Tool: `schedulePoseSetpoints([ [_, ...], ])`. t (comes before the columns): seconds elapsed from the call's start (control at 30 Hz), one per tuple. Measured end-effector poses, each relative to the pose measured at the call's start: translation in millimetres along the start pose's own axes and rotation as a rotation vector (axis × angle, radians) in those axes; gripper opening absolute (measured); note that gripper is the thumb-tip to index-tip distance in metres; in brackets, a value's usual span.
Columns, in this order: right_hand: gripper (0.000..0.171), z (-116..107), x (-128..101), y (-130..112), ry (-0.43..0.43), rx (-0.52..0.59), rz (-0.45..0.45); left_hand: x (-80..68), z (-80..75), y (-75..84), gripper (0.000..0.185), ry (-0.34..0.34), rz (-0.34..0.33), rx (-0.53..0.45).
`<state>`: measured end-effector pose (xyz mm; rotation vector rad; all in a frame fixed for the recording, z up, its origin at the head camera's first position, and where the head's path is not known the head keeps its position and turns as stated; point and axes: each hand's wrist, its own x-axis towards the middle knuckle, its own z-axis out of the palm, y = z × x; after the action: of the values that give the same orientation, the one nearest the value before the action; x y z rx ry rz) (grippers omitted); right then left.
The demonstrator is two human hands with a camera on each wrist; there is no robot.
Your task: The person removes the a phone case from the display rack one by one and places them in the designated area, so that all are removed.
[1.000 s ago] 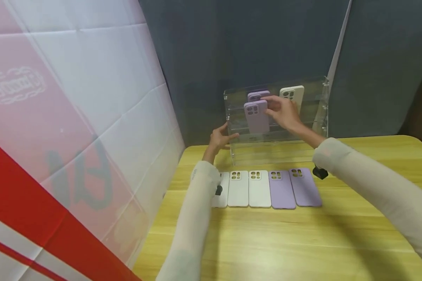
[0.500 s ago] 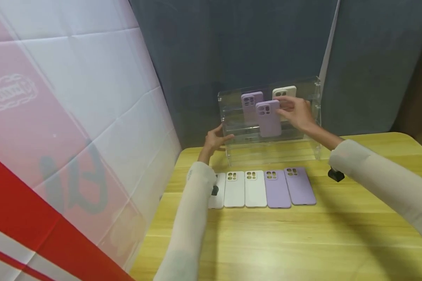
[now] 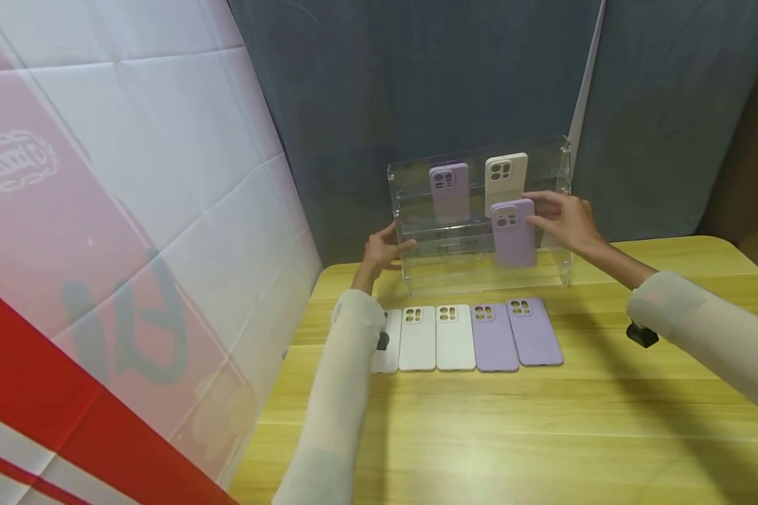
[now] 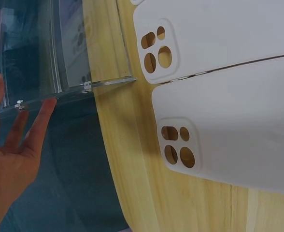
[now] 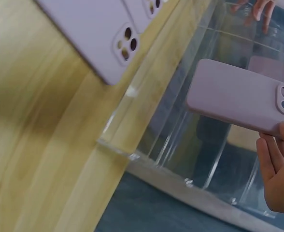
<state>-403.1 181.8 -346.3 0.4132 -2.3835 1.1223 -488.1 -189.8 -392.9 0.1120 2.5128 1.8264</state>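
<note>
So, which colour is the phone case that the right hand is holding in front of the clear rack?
Light purple. The phone case shows best in the head view.

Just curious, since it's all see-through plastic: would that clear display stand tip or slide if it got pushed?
Probably slides easily: the clear stand looks thin-walled and light on smooth wood. It may tip backward, being tall and shallow. The left hand rests on its end, likely steadying it.

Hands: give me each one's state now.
Left hand: open, fingers against the clear rack's left end.
Right hand: holding a purple phone case.
</note>
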Motion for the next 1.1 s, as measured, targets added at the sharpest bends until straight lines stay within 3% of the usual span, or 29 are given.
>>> schedulePoseSetpoints([
  [0.67, 0.046, -24.6, -37.3, 40.9, -0.064, -0.084, 0.036, 1.6, -1.9, -0.8, 0.082, 0.002, -0.003, 0.033],
  [1.1, 0.049, -34.1, -57.1, 58.4, -0.14, -0.078, 0.124, 1.5, -1.3, -2.0, 0.081, 0.007, 0.017, 0.062],
])
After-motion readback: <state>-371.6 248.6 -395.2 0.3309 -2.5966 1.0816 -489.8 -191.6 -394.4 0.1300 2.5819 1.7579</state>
